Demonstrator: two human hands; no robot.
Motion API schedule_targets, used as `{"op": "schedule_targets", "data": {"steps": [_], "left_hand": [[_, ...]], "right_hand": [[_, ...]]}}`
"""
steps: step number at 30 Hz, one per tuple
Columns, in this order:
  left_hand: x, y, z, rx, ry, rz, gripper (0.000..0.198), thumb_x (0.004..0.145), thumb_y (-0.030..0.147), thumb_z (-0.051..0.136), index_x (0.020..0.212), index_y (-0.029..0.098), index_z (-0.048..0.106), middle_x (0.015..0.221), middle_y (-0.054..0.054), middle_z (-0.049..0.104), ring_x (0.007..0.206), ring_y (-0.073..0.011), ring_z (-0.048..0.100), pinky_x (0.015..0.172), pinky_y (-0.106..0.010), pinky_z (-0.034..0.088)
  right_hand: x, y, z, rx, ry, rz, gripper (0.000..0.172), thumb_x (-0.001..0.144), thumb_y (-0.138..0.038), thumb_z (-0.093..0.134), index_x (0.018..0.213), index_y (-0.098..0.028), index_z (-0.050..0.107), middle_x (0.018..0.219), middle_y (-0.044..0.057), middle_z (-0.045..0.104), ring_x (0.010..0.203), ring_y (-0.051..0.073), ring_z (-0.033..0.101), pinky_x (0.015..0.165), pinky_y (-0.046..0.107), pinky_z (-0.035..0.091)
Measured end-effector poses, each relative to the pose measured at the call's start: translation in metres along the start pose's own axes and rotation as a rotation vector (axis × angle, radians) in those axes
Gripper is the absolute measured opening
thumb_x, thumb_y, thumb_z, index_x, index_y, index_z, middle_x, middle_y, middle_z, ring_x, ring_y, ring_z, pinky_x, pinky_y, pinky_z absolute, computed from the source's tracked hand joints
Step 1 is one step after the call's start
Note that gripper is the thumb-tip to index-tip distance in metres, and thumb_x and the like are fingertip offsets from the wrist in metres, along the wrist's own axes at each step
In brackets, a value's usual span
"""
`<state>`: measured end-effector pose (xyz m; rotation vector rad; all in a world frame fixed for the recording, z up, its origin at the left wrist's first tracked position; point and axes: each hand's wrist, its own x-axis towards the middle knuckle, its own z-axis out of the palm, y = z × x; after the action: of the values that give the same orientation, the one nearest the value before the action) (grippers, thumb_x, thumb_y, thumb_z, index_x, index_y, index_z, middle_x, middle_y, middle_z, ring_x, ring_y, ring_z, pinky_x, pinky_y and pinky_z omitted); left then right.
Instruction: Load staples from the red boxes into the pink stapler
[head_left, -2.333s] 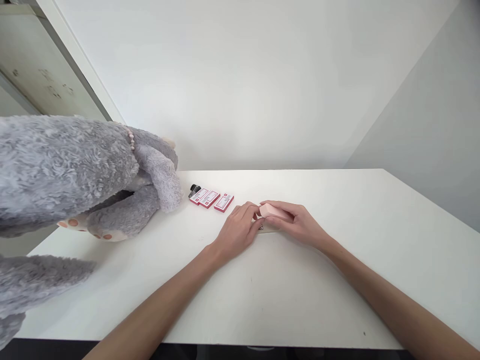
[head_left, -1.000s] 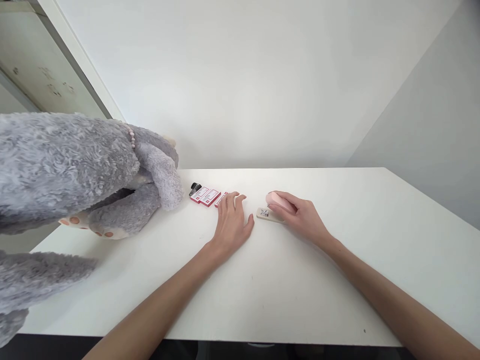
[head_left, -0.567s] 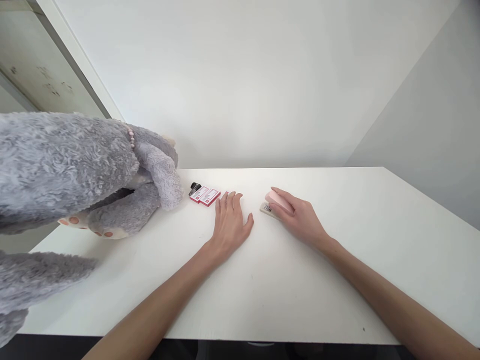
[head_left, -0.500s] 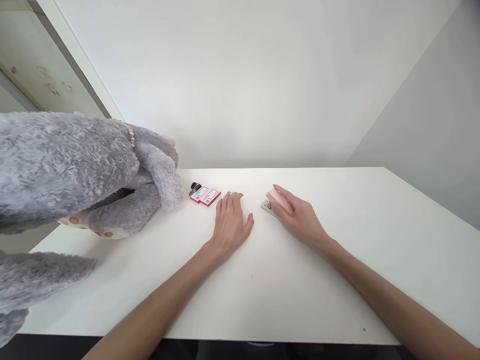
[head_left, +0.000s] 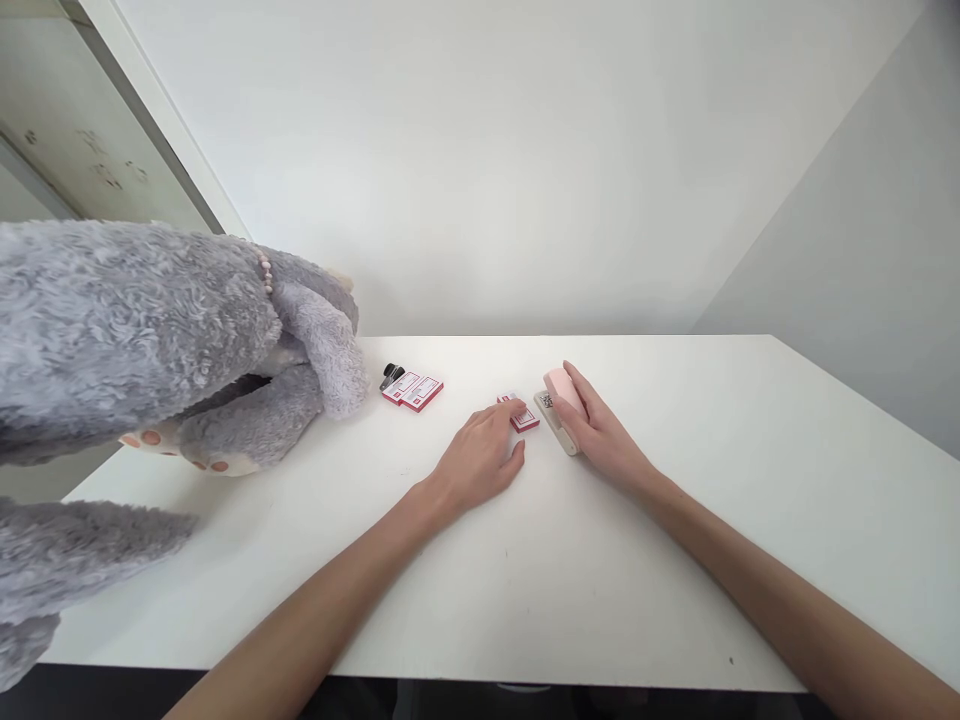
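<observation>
My right hand point(head_left: 609, 437) is wrapped round a pink and cream stapler point(head_left: 562, 395), whose cream base carries a dark print at its front end. The stapler's base is close to the tabletop. My left hand point(head_left: 480, 458) lies low over the table with its fingertips on a small red-and-white box point(head_left: 526, 420). The thumb is spread away from the box, and part of the box is hidden under the fingers. That box is just left of the stapler.
On the left a large grey plush toy point(head_left: 135, 330) leans over the white table point(head_left: 637, 590). Two more red-and-white boxes point(head_left: 422, 392) lie side by side near the back, with a small black object point(head_left: 391, 375) behind them. A white wall point(head_left: 480, 180) rises behind.
My left hand has moved right, and the small box, earlier almost covered by it, now shows beside the stapler. My right hand has turned the stapler and shifted it slightly right.
</observation>
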<state>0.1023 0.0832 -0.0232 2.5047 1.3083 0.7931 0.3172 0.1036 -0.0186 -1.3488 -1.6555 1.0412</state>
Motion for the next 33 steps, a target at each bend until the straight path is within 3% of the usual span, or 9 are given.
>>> {"op": "schedule_targets", "data": {"steps": [7, 11, 16, 20, 27, 33], "left_hand": [[-0.001, 0.005, -0.006, -0.089, -0.09, 0.124, 0.046, 0.096, 0.02, 0.051, 0.141, 0.025, 0.043, 0.138, -0.008, 0.065, 0.131, -0.0251, 0.06, 0.11, -0.047, 0.051], [0.0, 0.005, -0.004, -0.054, -0.02, 0.133, 0.043, 0.097, 0.021, 0.051, 0.139, 0.025, 0.044, 0.136, -0.009, 0.064, 0.133, -0.025, 0.057, 0.114, -0.048, 0.048], [0.003, -0.009, 0.0, 0.2, 0.248, -0.098, 0.039, 0.099, 0.031, 0.053, 0.135, 0.021, 0.046, 0.141, -0.015, 0.056, 0.143, -0.0332, 0.044, 0.122, -0.061, 0.032], [0.002, -0.027, 0.0, 0.383, 0.342, -0.277, 0.05, 0.094, 0.04, 0.06, 0.137, 0.017, 0.046, 0.154, -0.022, 0.041, 0.153, -0.0454, 0.023, 0.122, -0.073, 0.016], [0.0, -0.04, 0.0, 0.467, 0.328, -0.441, 0.059, 0.092, 0.044, 0.059, 0.14, 0.014, 0.043, 0.153, -0.027, 0.043, 0.148, -0.0569, 0.026, 0.114, -0.081, 0.014], [0.0, -0.036, -0.003, 0.404, 0.255, -0.415, 0.057, 0.093, 0.039, 0.057, 0.143, 0.015, 0.039, 0.147, -0.024, 0.05, 0.148, -0.0516, 0.03, 0.116, -0.078, 0.018]], "right_hand": [[0.0, 0.0, 0.0, 0.101, -0.04, 0.049, 0.078, 0.099, -0.07, 0.041, 0.165, -0.04, 0.014, 0.174, -0.007, 0.014, 0.159, 0.023, 0.021, 0.128, 0.045, 0.028], [-0.001, -0.004, 0.001, 0.169, -0.059, 0.062, 0.079, 0.098, -0.072, 0.041, 0.165, -0.041, 0.012, 0.173, -0.004, 0.018, 0.157, 0.023, 0.027, 0.124, 0.045, 0.035], [0.0, -0.002, 0.0, 0.127, 0.04, 0.09, 0.077, 0.097, -0.073, 0.038, 0.164, -0.038, 0.022, 0.171, -0.002, 0.027, 0.155, 0.025, 0.032, 0.124, 0.044, 0.038], [0.004, 0.008, -0.002, 0.092, 0.12, 0.087, 0.071, 0.097, -0.073, 0.037, 0.16, -0.039, 0.035, 0.168, -0.003, 0.035, 0.152, 0.028, 0.038, 0.122, 0.046, 0.041], [0.006, 0.01, -0.002, 0.1, 0.152, 0.117, 0.067, 0.097, -0.071, 0.039, 0.155, -0.037, 0.043, 0.165, -0.002, 0.04, 0.151, 0.028, 0.04, 0.123, 0.047, 0.039], [0.005, 0.007, -0.002, 0.103, 0.146, 0.123, 0.063, 0.098, -0.069, 0.04, 0.151, -0.036, 0.047, 0.163, -0.001, 0.043, 0.149, 0.028, 0.043, 0.122, 0.047, 0.04]]}}
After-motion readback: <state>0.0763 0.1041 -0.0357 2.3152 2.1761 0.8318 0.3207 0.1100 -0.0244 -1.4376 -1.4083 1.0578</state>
